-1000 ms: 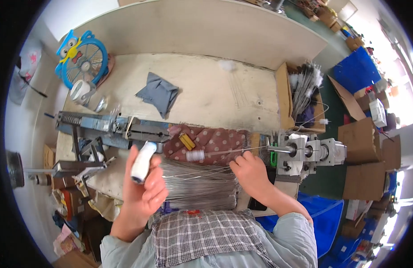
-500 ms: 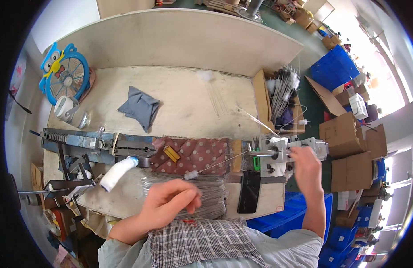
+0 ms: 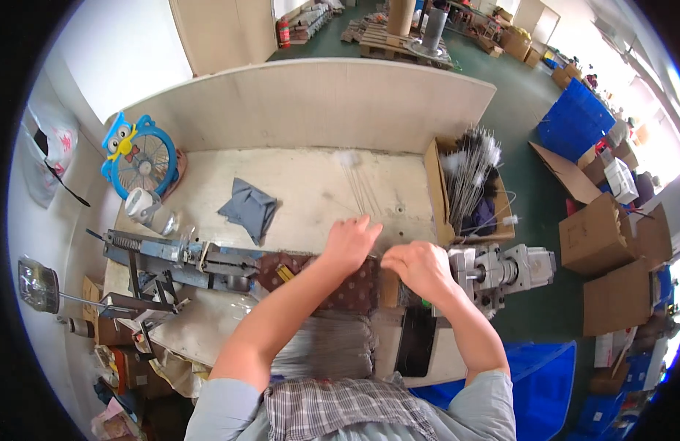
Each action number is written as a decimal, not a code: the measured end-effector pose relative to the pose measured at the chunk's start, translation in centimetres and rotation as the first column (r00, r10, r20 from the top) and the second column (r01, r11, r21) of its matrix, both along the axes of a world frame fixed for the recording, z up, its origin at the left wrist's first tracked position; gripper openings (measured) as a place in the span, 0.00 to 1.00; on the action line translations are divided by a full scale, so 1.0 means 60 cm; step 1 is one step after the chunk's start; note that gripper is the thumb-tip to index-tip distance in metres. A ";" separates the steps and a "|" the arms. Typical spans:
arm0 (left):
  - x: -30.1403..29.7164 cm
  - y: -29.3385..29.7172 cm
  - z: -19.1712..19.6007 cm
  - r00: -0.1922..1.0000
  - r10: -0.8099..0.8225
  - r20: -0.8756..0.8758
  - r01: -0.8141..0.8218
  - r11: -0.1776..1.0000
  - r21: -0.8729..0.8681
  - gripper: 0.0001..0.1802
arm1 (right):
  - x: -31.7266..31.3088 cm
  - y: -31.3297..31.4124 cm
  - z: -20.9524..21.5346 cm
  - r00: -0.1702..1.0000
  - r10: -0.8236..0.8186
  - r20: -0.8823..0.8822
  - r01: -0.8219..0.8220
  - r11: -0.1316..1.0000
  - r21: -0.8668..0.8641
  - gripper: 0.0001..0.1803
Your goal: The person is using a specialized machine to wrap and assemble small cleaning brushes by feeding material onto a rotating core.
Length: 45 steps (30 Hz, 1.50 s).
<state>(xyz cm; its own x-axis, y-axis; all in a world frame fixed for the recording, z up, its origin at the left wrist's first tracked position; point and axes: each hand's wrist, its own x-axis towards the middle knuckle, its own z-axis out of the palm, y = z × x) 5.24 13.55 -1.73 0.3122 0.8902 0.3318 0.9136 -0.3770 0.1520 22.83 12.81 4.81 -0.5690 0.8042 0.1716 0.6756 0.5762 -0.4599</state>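
Over the polka-dot cloth [image 3: 347, 290], my left hand [image 3: 351, 244] is raised with its fingers closed. Close to its right, my right hand [image 3: 419, 268] is closed too, its fingertips turned toward the left one. What the fingers hold is too thin or hidden to make out; a faint blurred line shows just beyond the left hand. Several thin wire brushes with a white tuft [image 3: 349, 159] lie on the table beyond. At the right hand's side stands the metal clamping machine [image 3: 494, 270]. A bundle of grey wires [image 3: 321, 345] lies before my lap.
A cardboard box [image 3: 437, 195] full of wire brushes stands at the right. On the left are a blue owl fan [image 3: 143, 162], a grey cloth [image 3: 249, 210] and a long metal fixture [image 3: 174, 253]. A black phone [image 3: 415, 342] lies near the front edge, beside a blue bin [image 3: 542, 382].
My right hand has left the machine and moved left. My left hand has reached forward and right, so both are near each other. The brush over the cloth no longer lies there. The view has shifted.
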 end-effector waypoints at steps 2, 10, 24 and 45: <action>-0.021 -0.052 0.000 0.991 -0.027 0.130 0.024 0.999 0.023 0.17 | 0.002 0.003 0.023 0.993 0.109 -0.050 -0.117 0.972 -0.202 0.06; -0.088 -0.274 0.053 0.822 0.159 0.546 -0.030 0.971 -0.237 0.11 | -0.068 0.014 0.038 0.980 0.147 -0.132 -0.128 0.982 0.140 0.06; -0.204 -0.290 -0.020 -0.844 0.536 0.002 0.487 0.768 -0.416 0.31 | -0.093 0.002 0.052 0.959 0.260 -0.113 -0.274 0.952 -0.136 0.08; -0.211 -0.266 0.020 0.434 0.759 0.485 -0.401 0.645 -0.650 0.30 | -0.285 -0.046 0.008 0.943 0.320 -0.087 -0.319 0.947 0.027 0.06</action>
<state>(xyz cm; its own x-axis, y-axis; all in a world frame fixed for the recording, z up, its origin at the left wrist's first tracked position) -7.42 -2.42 -0.55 -0.4893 0.8403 -0.2332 0.4253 0.4634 0.7774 5.74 10.03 5.32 -0.7777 0.5801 0.2421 0.4115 0.7610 -0.5015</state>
